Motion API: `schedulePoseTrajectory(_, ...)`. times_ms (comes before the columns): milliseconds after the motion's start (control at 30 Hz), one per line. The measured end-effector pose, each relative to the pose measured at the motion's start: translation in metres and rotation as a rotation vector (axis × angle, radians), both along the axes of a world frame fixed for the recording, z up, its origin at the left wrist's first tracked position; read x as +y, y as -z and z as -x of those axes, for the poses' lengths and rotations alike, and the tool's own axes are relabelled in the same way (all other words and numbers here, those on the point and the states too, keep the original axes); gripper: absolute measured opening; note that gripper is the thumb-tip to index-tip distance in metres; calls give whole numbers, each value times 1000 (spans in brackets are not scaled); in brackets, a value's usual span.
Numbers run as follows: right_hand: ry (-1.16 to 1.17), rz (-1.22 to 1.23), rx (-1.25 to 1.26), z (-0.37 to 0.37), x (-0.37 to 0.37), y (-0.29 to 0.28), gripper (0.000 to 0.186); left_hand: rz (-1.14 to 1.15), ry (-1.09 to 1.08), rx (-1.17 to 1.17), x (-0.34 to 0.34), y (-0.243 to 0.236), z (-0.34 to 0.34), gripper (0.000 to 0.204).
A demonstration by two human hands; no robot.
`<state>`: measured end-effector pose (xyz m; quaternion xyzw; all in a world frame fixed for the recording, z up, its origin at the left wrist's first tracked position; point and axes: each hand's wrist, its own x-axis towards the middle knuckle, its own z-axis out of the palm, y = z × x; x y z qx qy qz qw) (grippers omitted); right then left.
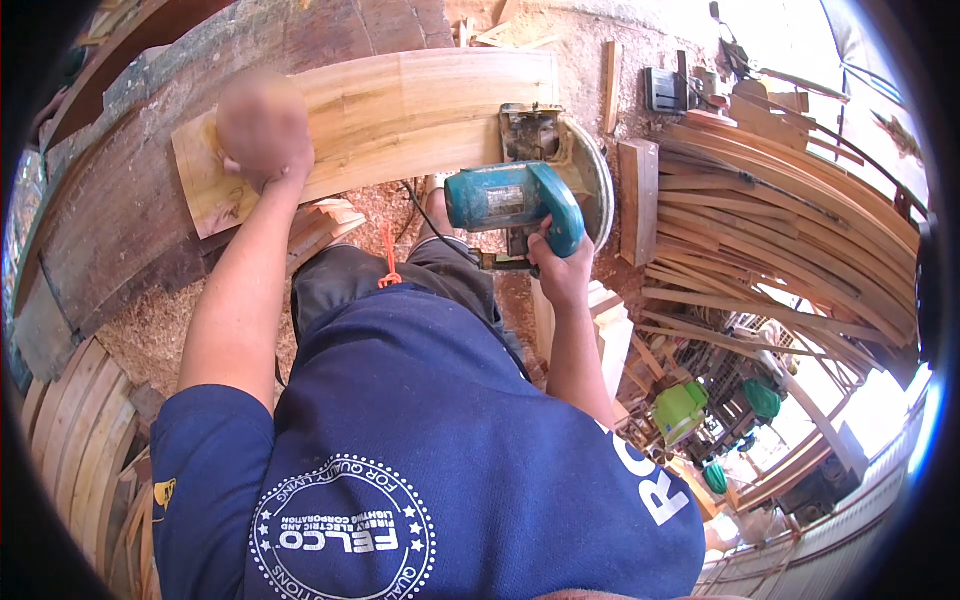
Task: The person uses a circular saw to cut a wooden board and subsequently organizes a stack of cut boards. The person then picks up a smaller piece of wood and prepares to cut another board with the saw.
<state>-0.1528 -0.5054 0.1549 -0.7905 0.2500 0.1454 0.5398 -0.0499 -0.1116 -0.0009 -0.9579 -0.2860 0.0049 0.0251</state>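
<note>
A wide pale wooden board (400, 115) lies across the workbench in front of me. At its right end sits a teal circular saw (490, 198), its metal base plate on the board's edge. My right hand (563, 262) is wrapped round the saw's rear handle. Toward the board's left end, my left hand (265, 130) rests on the wood; its fingers are blurred, so I cannot make out how they lie. A black cord (430, 222) runs from the saw down past my legs. The blade's lower part is hidden.
The weathered workbench (130, 210) extends to the left. Long stacked wood strips (780, 220) fill the right side, with a short thick block (637, 200) before them. Curved boards (85, 440) stand at lower left. Sawdust and offcuts cover the floor; a green container (680, 410) is at lower right.
</note>
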Motion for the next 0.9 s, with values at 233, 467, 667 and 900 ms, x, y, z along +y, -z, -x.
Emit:
schedulePoseTrajectory(233,-60,40,-58,-6,-3,10,20,12,-7,13,0,0,0,69)
schedulePoseTrajectory(467,-34,-1,-60,-16,2,8,21,21,-1,-8,0,1,0,69)
schedulePoseTrajectory(667,2,-30,-18,-23,6,2,18,18,5,3,0,-1,0,69)
schedulePoseTrajectory(900,-21,-21,-24,-33,8,3,14,-12,24,-26,1,1,1,70)
